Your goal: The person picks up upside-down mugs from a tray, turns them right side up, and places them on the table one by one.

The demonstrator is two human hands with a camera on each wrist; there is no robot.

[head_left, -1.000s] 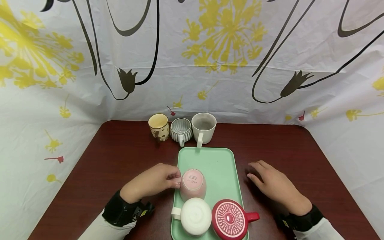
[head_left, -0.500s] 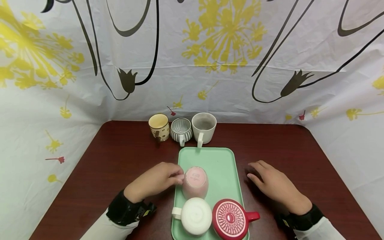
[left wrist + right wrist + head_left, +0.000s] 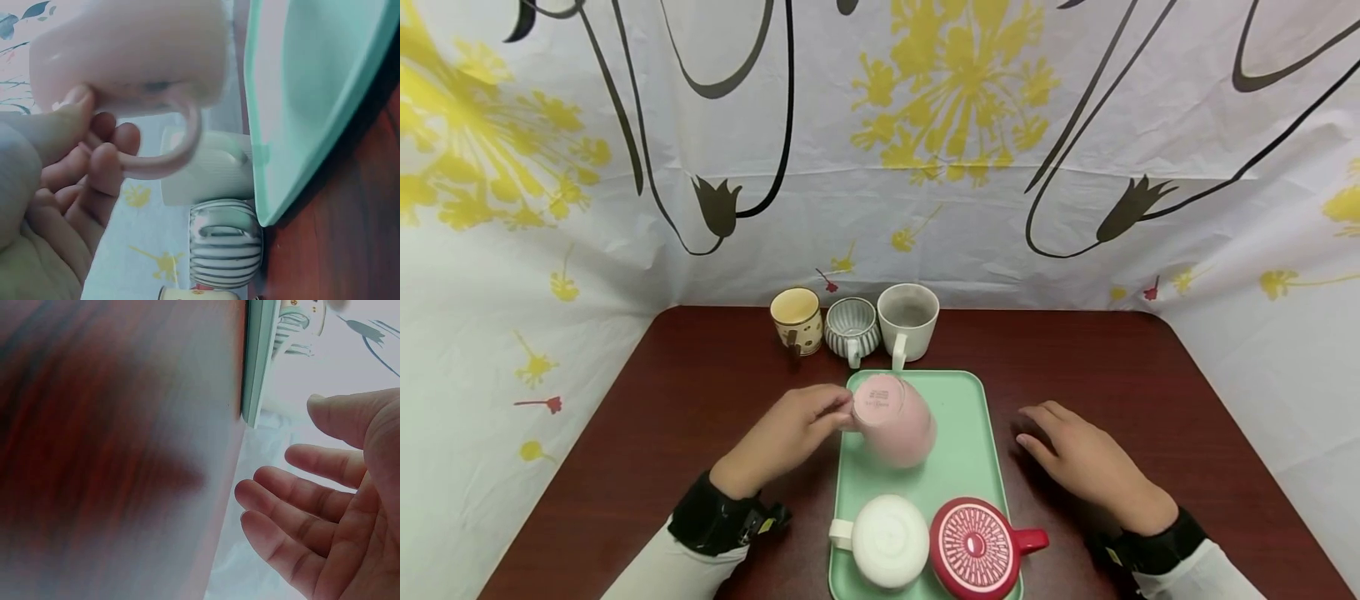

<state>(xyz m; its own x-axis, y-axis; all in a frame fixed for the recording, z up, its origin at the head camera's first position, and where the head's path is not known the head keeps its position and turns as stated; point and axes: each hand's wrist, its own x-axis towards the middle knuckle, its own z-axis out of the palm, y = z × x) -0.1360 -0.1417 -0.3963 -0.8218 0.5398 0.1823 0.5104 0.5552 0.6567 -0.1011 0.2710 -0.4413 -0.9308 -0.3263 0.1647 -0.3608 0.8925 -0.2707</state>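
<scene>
Above the tray, left hand grips tilted pink mug.

Right hand, fingers relaxed, beside blurry, seemingly green tray.

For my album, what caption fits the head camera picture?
Left hand lifts a pink mug by its handle over the green tray.

mug: pink, glossy, one loop handle
pose: you see it tilted, base toward you
place: lifted above the tray
</scene>
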